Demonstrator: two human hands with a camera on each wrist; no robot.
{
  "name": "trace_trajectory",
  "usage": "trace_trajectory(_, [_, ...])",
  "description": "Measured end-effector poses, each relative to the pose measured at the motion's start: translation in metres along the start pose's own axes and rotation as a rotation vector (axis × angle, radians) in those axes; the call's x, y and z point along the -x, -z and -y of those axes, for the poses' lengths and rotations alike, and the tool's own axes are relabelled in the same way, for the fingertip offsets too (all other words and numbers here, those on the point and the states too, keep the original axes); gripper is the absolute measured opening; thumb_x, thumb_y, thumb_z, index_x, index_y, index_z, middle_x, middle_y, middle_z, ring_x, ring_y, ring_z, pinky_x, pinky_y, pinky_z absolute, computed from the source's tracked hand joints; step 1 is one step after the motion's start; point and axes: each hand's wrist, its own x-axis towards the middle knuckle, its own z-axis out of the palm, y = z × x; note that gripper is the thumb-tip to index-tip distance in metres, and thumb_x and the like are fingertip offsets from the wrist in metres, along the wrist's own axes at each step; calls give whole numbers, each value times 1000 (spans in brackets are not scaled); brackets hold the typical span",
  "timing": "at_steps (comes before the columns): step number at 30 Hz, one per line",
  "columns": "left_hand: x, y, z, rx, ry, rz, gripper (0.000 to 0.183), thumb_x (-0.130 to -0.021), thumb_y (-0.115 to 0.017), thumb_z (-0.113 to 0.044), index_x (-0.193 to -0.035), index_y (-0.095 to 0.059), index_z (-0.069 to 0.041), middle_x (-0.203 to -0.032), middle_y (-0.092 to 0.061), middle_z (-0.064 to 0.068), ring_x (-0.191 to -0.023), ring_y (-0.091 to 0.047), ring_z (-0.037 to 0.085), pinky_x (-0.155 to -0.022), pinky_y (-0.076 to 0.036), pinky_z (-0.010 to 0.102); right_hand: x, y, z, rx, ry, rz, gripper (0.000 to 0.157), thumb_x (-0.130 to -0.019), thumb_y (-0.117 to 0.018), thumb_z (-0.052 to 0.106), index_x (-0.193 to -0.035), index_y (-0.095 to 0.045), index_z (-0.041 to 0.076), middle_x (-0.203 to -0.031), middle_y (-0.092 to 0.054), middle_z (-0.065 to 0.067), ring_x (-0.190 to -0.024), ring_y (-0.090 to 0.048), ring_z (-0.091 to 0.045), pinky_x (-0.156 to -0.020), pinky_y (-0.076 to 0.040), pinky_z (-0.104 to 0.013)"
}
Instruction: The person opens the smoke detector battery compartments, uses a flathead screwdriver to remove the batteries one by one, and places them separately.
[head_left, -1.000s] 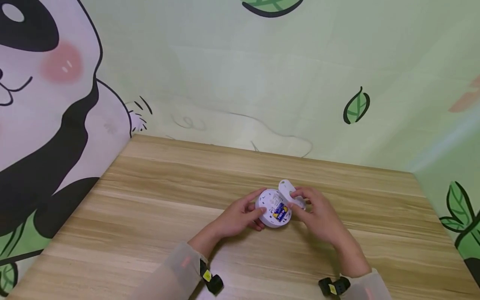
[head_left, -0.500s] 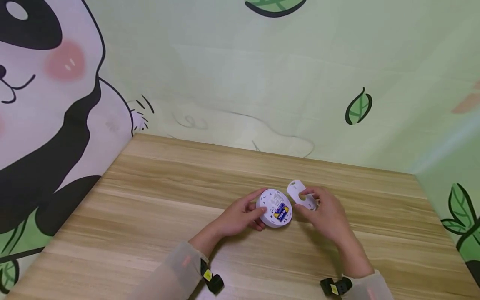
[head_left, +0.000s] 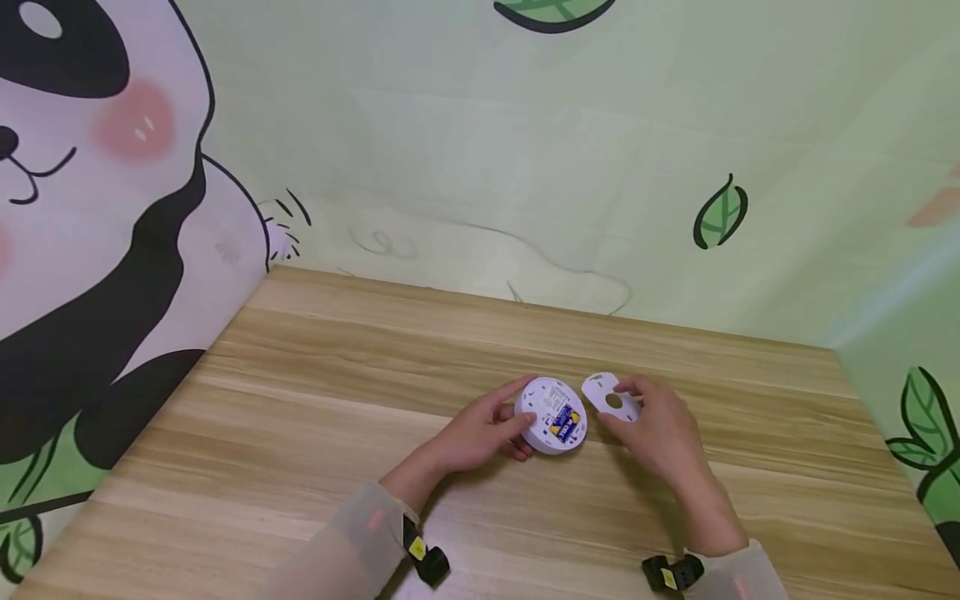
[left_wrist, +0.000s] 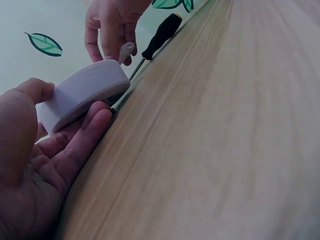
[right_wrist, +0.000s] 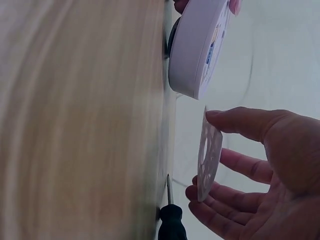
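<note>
A round white smoke alarm (head_left: pixel 534 429) is held by its left side in my left hand (head_left: pixel 480 433), thumb on the face and fingers round the edge. Its back faces up, showing a label and a blue-and-yellow battery (head_left: pixel 565 423) in a recess. To the right, my right hand (head_left: pixel 663 429) pinches a flat white mounting plate (head_left: pixel 600 389) with a round hole in the middle. A gap separates plate and alarm. In the right wrist view the thumb presses one end of the plate (right_wrist: pixel 210 155) and the fingertips support the other end.
A black-handled screwdriver (left_wrist: pixel 162 35) lies on the wooden table (head_left: pixel 337 358), seen in both wrist views. Behind the table stands a pale green wall (head_left: pixel 450 150) with leaf drawings, and a panda picture (head_left: pixel 142 250) covers the left side.
The right hand has drawn the mounting plate away from the alarm to the right and tilted it flatter, so its hole now shows fully. The left hand has kept its hold on the alarm.
</note>
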Motion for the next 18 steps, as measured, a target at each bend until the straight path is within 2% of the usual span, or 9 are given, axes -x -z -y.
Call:
trace_trajectory(3, [0, -1, 0, 1, -4, -1, 67, -106, -58, -13, -165, -27, -24, -102, -75, 23, -76, -74, 20, -77, -69, 39, 0, -1, 0, 40, 19, 5, 44, -88, -80, 32, -122, -69, 6, -127, -66, -24, -106, -63, -36, -76, -49, -39])
trace_trajectory(5, [0, -1, 0, -2, -3, 0, 67, -106, -58, -13, -165, -27, -23, -101, -75, 23, -76, -74, 21, -76, -69, 39, 1, -1, 1, 64, 41, 8, 42, -87, -81, 32, -119, -71, 7, -123, -69, -24, -106, -64, -37, -79, -52, -44])
trace_trajectory(10, [1, -1, -1, -7, 2, 1, 67, -106, -58, -13, -165, -28, -23, -100, -75, 21, -76, -74, 21, -76, -69, 38, 3, -3, 2, 93, 94, 28, 35, -84, -84, 30, -111, -77, 9, -120, -72, -23, -113, -65, -43, -91, -55, -56])
trace_trajectory(18, [1, -1, -2, -12, 1, -10, 66, -106, -58, -14, -164, -29, -24, -99, -75, 20, -76, -74, 21, -76, -69, 38, 2, -7, 2, 107, 179, 41, 26, -81, -85, 23, -102, -82, 8, -120, -72, -25, -118, -65, -45, -100, -54, -60])
